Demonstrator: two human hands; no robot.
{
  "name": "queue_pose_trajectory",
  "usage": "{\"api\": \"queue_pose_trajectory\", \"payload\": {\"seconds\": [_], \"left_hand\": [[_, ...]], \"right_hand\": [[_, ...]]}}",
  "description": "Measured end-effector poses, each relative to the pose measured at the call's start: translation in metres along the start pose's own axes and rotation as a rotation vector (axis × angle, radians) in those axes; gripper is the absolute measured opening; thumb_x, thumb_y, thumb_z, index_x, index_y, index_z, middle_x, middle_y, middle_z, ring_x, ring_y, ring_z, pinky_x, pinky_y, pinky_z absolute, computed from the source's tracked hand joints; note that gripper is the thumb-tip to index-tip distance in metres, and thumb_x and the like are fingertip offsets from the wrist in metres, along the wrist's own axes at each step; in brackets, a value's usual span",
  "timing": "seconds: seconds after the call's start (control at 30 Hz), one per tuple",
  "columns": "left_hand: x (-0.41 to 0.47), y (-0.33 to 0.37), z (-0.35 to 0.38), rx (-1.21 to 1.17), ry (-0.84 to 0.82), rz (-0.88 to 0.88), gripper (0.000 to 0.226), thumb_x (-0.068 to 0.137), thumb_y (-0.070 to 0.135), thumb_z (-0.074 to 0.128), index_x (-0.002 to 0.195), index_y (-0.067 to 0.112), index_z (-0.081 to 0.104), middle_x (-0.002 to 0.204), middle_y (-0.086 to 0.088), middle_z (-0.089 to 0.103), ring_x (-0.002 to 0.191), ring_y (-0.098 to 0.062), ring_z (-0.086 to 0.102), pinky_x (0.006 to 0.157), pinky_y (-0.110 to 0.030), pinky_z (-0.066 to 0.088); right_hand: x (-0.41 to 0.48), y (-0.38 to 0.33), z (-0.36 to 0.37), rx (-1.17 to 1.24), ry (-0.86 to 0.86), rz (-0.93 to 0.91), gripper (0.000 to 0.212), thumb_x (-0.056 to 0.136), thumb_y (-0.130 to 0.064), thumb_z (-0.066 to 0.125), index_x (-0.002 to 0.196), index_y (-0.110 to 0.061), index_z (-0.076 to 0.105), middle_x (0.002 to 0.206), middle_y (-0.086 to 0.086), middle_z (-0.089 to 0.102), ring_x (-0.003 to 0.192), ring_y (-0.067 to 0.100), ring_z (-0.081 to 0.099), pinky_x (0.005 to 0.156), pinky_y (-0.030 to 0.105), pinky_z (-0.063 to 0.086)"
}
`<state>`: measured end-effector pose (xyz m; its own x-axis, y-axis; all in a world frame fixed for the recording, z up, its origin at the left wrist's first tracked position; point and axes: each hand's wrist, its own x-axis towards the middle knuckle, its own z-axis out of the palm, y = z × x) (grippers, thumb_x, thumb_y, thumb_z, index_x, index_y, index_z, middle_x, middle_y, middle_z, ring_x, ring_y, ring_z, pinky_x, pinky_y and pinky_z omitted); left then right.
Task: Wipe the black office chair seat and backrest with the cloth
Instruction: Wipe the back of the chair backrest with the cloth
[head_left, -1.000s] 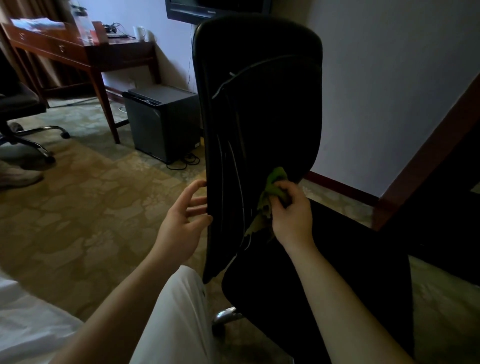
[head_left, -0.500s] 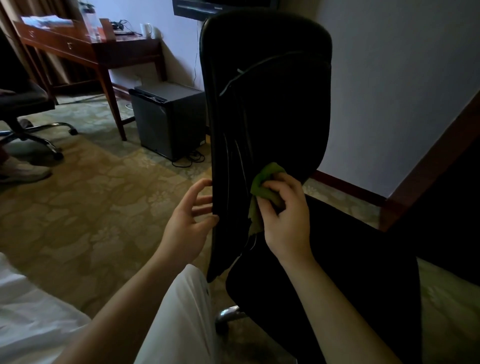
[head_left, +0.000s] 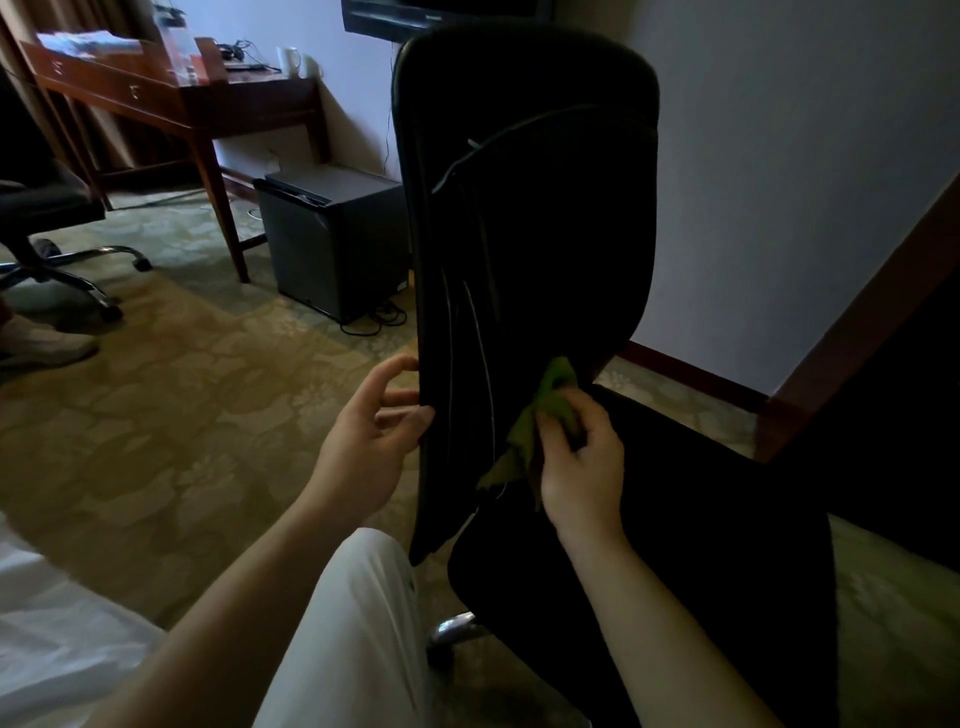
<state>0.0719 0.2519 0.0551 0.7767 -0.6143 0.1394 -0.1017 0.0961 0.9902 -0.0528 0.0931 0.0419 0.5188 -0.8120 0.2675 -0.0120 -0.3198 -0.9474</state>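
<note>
The black office chair stands right in front of me, its tall backrest (head_left: 530, 208) upright and its seat (head_left: 675, 519) stretching to the lower right. My right hand (head_left: 579, 457) is shut on a green cloth (head_left: 540, 415) and presses it against the lower part of the backrest, just above the seat. My left hand (head_left: 369, 431) rests its fingertips on the backrest's left edge, fingers spread and curled, holding nothing. A chrome part of the chair base (head_left: 457, 626) shows below the seat.
A small black fridge (head_left: 332, 239) sits on the patterned carpet behind the chair. A wooden desk (head_left: 171, 93) with mugs stands at the back left. Another chair's base (head_left: 67, 270) and a shoe (head_left: 47, 340) are at far left. My white trouser leg (head_left: 343, 634) is below.
My right hand has slid the green cloth right and slightly down across the lower backrest, back towards its right edge. My left hand stays on the left edge.
</note>
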Motion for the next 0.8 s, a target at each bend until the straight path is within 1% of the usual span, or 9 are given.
{"api": "queue_pose_trajectory", "payload": {"seconds": [0.07,0.13,0.2,0.3,0.43,0.5,0.63,0.7,0.8], "left_hand": [[-0.001,0.000,0.000,0.025,0.003,0.004,0.047,0.096,0.003,0.062,0.119,0.044,0.062,0.109,-0.006,0.071,0.105,-0.027,0.070,0.096,-0.053,0.055],[-0.001,0.000,0.000,0.055,0.019,0.003,0.047,0.096,0.005,0.063,0.119,0.046,0.062,0.111,-0.006,0.070,0.106,-0.026,0.070,0.096,-0.054,0.055],[-0.001,0.000,0.001,0.083,0.042,0.003,0.047,0.096,0.007,0.064,0.122,0.046,0.061,0.110,-0.004,0.070,0.106,-0.024,0.070,0.094,-0.055,0.056],[-0.001,0.000,0.002,0.115,0.048,0.008,0.049,0.095,0.008,0.066,0.121,0.050,0.058,0.111,0.001,0.069,0.106,-0.018,0.069,0.093,-0.049,0.058],[-0.005,0.001,0.005,0.150,0.060,0.014,0.057,0.094,0.003,0.066,0.120,0.052,0.052,0.110,0.007,0.067,0.101,-0.004,0.067,0.079,-0.021,0.056],[-0.006,0.000,0.006,0.158,0.072,0.013,0.058,0.094,0.003,0.066,0.123,0.051,0.052,0.110,0.007,0.067,0.101,-0.003,0.067,0.079,-0.021,0.055],[-0.006,0.000,0.007,0.160,0.068,0.004,0.057,0.094,0.003,0.066,0.128,0.047,0.052,0.113,0.007,0.066,0.101,-0.001,0.066,0.080,-0.020,0.054],[-0.007,0.001,0.007,0.154,0.074,0.009,0.058,0.094,0.002,0.065,0.124,0.050,0.052,0.113,0.007,0.066,0.100,-0.001,0.066,0.077,-0.017,0.054],[-0.007,-0.001,0.007,0.155,0.090,0.007,0.058,0.094,0.002,0.066,0.130,0.046,0.052,0.114,0.004,0.065,0.104,-0.008,0.067,0.083,-0.025,0.056]], "right_hand": [[0.010,-0.020,0.002,0.053,0.043,-0.035,0.022,0.094,-0.027,0.064,0.116,-0.026,0.067,0.125,-0.001,0.063,0.117,0.011,0.060,0.106,0.040,0.050],[0.015,-0.041,0.007,0.016,0.034,-0.152,0.024,0.095,-0.022,0.066,0.118,-0.016,0.068,0.131,0.000,0.058,0.121,0.008,0.056,0.109,0.027,0.045],[0.012,-0.057,0.015,-0.052,0.014,-0.263,0.023,0.095,-0.015,0.067,0.119,-0.015,0.068,0.133,-0.005,0.052,0.122,0.004,0.051,0.108,0.015,0.041],[0.006,-0.049,0.020,-0.148,0.008,-0.369,0.022,0.095,-0.015,0.067,0.117,-0.016,0.069,0.130,-0.009,0.047,0.123,0.004,0.050,0.106,0.015,0.041],[0.002,-0.012,0.010,-0.231,-0.023,-0.312,0.022,0.095,-0.011,0.067,0.116,-0.015,0.070,0.134,-0.002,0.051,0.126,0.011,0.050,0.110,0.017,0.039],[0.001,-0.003,0.005,-0.227,-0.061,-0.218,0.022,0.095,-0.011,0.066,0.115,-0.021,0.069,0.133,-0.004,0.051,0.125,0.011,0.050,0.110,0.026,0.041],[0.013,-0.011,-0.003,-0.036,-0.020,0.035,0.017,0.097,-0.015,0.062,0.113,-0.022,0.066,0.121,-0.002,0.061,0.112,0.013,0.061,0.100,0.029,0.050],[0.019,-0.022,-0.002,-0.014,-0.006,-0.016,0.017,0.098,-0.015,0.062,0.112,-0.023,0.066,0.119,0.000,0.062,0.108,0.010,0.061,0.098,0.026,0.051],[0.011,-0.035,0.009,-0.101,-0.028,-0.202,0.021,0.095,-0.014,0.066,0.115,-0.022,0.067,0.126,0.000,0.059,0.115,0.007,0.056,0.103,0.018,0.044]]}}
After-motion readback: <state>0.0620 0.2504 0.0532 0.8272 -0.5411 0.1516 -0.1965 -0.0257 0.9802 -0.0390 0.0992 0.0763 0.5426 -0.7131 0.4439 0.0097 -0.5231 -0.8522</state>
